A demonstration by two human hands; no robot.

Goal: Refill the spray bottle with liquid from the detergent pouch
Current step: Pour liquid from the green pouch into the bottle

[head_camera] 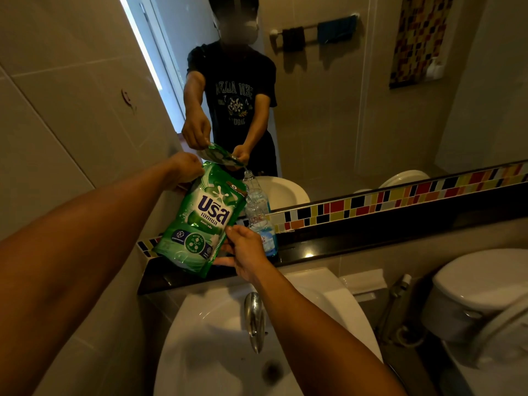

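Left hand [183,170] gripping green detergent pouch [201,221] top, right hand [245,250] pinching its bottom, spout tipped over spray bottle [258,221]

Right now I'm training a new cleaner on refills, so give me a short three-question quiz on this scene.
1. True or false: the green detergent pouch lies flat in the sink.
2. Where does the clear bottle stand? A) in the sink B) on the dark ledge below the mirror C) on the toilet
3. Fill in: the left hand grips the pouch's upper corner; the right hand grips its ______ edge.

Key: 1 false, both hands hold it tilted above the ledge. 2 B. 3 lower.
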